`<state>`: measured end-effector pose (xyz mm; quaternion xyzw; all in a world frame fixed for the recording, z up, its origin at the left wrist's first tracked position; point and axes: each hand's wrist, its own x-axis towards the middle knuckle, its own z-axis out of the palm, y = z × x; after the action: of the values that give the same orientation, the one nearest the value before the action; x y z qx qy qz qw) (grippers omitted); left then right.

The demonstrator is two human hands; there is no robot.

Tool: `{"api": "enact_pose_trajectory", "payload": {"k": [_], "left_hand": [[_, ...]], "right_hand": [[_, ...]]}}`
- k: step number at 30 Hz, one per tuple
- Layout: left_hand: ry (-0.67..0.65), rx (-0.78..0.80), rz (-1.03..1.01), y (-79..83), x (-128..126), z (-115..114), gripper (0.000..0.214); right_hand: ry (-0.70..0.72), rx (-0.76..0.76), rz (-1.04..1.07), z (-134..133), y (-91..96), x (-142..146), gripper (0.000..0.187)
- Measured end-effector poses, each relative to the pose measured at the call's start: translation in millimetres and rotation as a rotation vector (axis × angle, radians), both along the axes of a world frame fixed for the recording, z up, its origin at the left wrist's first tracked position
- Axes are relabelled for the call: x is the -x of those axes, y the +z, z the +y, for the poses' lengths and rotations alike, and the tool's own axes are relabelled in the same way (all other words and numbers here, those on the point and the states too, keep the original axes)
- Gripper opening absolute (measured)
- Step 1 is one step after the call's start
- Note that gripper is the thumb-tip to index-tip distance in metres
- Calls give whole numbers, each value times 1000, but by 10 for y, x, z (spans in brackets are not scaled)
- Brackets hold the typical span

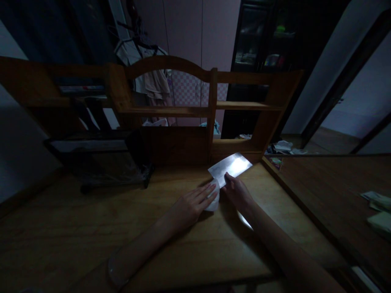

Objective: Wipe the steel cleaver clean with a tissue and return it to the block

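Note:
My right hand [238, 194] grips a shiny, flat, rectangular metal sheet [230, 166] near its lower edge, with the thumb on top. The sheet is tilted above the wooden desk [171, 240] and catches a bright light. No handle shows on it. My left hand [193, 204] holds a crumpled white tissue or cloth [214, 201], its fingers pressed over it. The tissue touches the near left corner of the sheet. A bright patch, perhaps a reflection, lies beneath my right wrist.
A wooden shelf unit [171, 110] runs along the desk's back edge. On the left stands a dark-framed rack [99, 152] with dark upright pieces and clear plastic wrapping. Beyond the raised right edge is a brown surface [332, 183] with pale papers or cloths [378, 203]. The room is dim.

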<state>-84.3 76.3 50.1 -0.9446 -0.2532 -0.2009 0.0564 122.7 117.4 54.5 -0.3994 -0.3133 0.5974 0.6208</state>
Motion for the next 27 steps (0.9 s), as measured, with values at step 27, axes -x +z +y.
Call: {"api": "enact_pose_trajectory", "payload": {"k": [27], "left_hand": [[-40,74,-6,-53,56,30,63]], "right_hand": [[-5,22,45,190,-117,-191,15]]}}
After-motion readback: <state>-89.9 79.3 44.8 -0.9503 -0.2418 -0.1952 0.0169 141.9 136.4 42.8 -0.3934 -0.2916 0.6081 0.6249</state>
